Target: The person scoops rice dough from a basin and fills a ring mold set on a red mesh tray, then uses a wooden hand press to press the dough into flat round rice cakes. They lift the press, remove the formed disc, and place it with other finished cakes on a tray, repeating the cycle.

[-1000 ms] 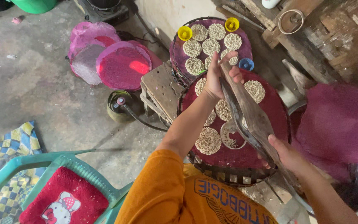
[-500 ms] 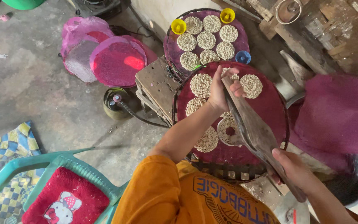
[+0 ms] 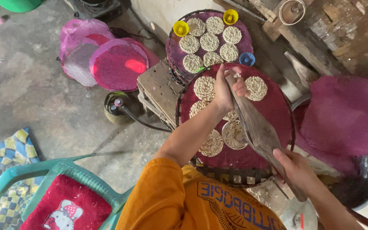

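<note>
Left hand point(image 3: 225, 91) shifted, paddle point(image 3: 258, 132) diagonal

Both hands point(image 3: 225, 87) point(image 3: 295, 169) seemingly closed, arms extended

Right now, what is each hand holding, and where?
Right hand grips the long flat spatula at its handle end; left hand steadies its far tip.
</note>
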A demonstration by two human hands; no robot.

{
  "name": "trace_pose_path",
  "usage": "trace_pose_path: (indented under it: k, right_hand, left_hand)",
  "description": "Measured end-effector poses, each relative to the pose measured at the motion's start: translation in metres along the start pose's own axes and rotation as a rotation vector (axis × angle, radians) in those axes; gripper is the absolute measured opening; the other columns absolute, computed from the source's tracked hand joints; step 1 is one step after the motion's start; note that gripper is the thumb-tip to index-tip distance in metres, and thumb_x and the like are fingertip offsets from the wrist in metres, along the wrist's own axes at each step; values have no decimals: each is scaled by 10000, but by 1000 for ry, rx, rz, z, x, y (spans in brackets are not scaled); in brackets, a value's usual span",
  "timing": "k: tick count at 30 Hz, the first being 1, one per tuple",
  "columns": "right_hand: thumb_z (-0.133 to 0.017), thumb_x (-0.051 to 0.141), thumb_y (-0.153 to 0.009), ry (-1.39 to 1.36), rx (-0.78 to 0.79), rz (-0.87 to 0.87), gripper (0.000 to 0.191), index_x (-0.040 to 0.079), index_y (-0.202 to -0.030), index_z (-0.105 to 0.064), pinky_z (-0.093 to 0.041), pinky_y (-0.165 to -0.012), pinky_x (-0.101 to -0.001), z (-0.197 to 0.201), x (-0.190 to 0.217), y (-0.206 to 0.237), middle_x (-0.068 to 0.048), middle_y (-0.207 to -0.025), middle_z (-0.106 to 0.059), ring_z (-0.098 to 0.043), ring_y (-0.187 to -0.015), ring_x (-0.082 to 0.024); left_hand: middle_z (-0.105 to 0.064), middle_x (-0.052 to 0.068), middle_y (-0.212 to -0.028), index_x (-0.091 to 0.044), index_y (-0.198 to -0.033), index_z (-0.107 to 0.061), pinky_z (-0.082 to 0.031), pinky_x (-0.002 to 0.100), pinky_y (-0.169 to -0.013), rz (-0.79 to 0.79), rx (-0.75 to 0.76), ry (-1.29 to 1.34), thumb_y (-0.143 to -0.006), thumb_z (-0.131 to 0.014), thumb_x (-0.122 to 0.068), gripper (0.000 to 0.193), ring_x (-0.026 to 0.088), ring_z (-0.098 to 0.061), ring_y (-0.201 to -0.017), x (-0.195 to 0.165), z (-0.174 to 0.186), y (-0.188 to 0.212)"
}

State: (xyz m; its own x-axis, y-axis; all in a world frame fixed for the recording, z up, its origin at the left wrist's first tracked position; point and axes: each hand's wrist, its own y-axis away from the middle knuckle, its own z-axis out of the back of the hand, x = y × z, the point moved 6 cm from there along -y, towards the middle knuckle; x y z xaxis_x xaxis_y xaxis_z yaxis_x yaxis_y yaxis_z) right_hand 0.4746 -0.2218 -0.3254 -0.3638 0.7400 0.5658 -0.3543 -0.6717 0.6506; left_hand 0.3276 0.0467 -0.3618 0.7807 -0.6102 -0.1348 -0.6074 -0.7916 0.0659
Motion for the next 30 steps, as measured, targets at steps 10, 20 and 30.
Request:
trace_pose_path:
  k: [10,20,30]
  right_hand:
    - [-521,416,-954,-302,239,207,438,2,-868,-631,-453,-428,-357,-23,-2,-16,-104,-632,-620,-565,-469,-199]
    - [-509,542,-1044,-295,198,893,591,-31,-1159,-599,-522,-742,-375,-41,89,-8,-111,-979,-691,-655,-887,-237]
    - [-676,454,-902,500,-445,510,354,114,-898,-774,-548,-778,-486,-50,53,-74,-91,-962,-722,-698,-889,-335]
  left_hand:
    - [-579,53,-691,-70,-1248,-579,-502,402,-672,-6,357,-31,-1082,-200,-733,781,232,-590,-648,-42,-49,8]
    - [-750,195,-1141,-35,-1196,-699,-602,385,-991,-250,268,-1928,-775,-814,-343,534,285,-728,-1059,-21,-20,87]
    - [-715,125,-1023,-57,-1091,-662,-519,427,-1043,-559,180,-1255,-868,-769,-293,341,223,-701,-957,-142,22,210]
